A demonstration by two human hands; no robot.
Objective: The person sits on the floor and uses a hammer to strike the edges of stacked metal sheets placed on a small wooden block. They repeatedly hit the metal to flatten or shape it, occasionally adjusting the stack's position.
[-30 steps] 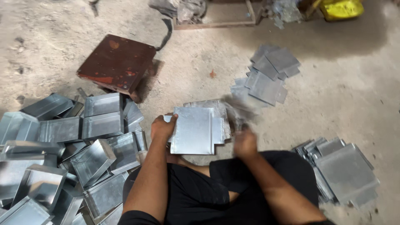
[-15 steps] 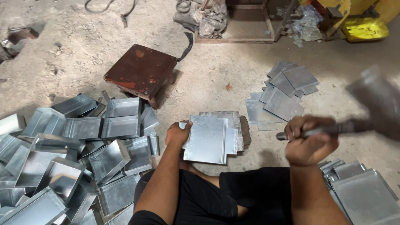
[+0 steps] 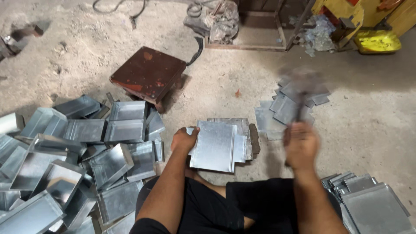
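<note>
A flat galvanized metal sheet is lying on a metal block on the floor, just ahead of the person's knees. The left hand is gripping its left edge. The right hand is closing around a blurred hammer, raised. Folded metal trays are lying heaped at left, beside a rusty stool.

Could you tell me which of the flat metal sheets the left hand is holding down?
The left hand presses the top sheet on the block directly before the person.
</note>
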